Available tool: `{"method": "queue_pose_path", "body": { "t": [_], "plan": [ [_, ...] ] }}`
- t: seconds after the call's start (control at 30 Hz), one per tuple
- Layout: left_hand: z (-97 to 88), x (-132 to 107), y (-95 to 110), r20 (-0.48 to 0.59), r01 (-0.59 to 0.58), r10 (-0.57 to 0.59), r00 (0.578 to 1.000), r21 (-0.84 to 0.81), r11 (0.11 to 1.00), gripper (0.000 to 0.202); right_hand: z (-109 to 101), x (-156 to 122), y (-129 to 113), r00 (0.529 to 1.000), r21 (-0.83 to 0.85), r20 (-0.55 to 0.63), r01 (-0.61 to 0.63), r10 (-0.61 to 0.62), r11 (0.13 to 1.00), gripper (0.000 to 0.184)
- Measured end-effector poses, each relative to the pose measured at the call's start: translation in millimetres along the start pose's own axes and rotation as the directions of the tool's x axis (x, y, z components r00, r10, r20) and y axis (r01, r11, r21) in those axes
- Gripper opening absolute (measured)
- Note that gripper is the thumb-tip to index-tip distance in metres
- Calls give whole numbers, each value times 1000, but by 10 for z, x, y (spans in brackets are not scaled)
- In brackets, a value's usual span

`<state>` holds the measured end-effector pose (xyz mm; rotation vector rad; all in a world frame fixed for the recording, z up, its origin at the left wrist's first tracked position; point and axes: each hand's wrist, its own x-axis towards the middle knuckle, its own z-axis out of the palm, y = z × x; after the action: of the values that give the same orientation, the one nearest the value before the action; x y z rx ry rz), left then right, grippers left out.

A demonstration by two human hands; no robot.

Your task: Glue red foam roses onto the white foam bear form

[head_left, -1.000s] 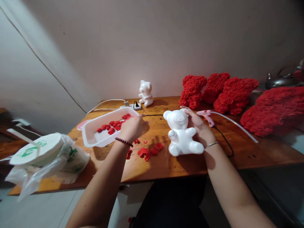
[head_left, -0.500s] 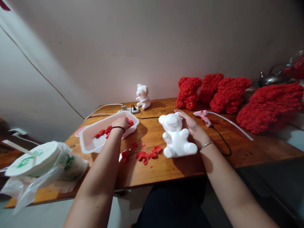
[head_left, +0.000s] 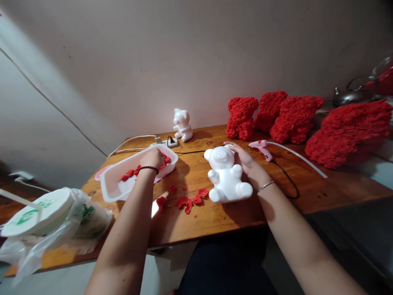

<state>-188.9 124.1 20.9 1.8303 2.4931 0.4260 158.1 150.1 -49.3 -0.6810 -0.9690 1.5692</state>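
My left hand (head_left: 152, 157) reaches down into a white plastic tray (head_left: 112, 186) of red artificial petals (head_left: 130, 173); its fingers are hidden behind the hand and among the petals. A white foam bear (head_left: 229, 180) sits upright on the table, facing me. My right hand (head_left: 244, 157) is around the bear's head and side from the right, steadying it, with fingertips behind its ear. More loose red petals (head_left: 196, 198) lie on the table between the tray and the bear. Beside my left forearm, a white item (head_left: 155, 208) is partly covered.
A pink glue gun (head_left: 260, 148) with a glue stick lies right of the bear, its black cord trailing. Several red rose-covered bears (head_left: 242, 119) stand at the back right. Another white bear (head_left: 182, 125) and a power strip (head_left: 164, 143) are behind the tray. A lidded cup (head_left: 46, 209) stands left.
My left hand has shifted slightly left within the tray. My right hand stays against the bear. The whole view has moved a little.
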Motion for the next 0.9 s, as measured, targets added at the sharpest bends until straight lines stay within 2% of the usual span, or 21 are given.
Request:
{"method": "queue_pose_path", "body": {
  "t": [0.07,0.17,0.23,0.33,0.4,0.47,0.6,0.67,0.73,0.8,0.87,0.9],
  "plan": [
    [-38,-30,-16,35,53,-56,998,75,996,38,-2,9,13,1000,4,8,-4,4,1000,36],
    [-90,-164,39,-26,28,-26,999,80,996,51,-4,24,39,1000,-8,5,-4,4,1000,36],
    [-106,-293,162,-95,-61,63,993,20,998,49,2,23,45,1000,-10,4,-1,1,1000,34],
    [-43,-495,439,-146,-277,249,957,-227,934,36,13,7,27,1000,-15,5,8,-8,1000,29],
    [70,-607,610,-94,-375,368,925,-376,847,31,18,-3,6,1000,-20,0,10,-10,1000,29],
    [211,-685,716,5,-407,451,893,-423,810,29,21,-9,-14,1000,-26,-7,-2,2,1000,30],
    [432,-732,729,190,-414,520,833,-409,813,22,29,-25,-36,1000,-27,-4,-7,7,1000,30],
    [472,-724,699,216,-401,513,831,-407,821,17,39,-51,-46,999,-75,16,29,-28,997,32],
    [463,-721,685,114,-387,477,872,-435,813,15,59,-92,-64,995,-183,39,93,-87,979,35],
    [417,-740,697,-111,-409,416,902,-522,748,15,93,-136,-85,985,-316,56,174,-165,933,34],
    [354,-790,731,-336,-485,350,875,-621,615,17,137,-168,-99,965,-440,74,259,-252,860,32],
    [325,-825,751,-407,-524,330,852,-664,533,19,159,-177,-100,953,-495,85,293,-290,818,31]
  ]
}}
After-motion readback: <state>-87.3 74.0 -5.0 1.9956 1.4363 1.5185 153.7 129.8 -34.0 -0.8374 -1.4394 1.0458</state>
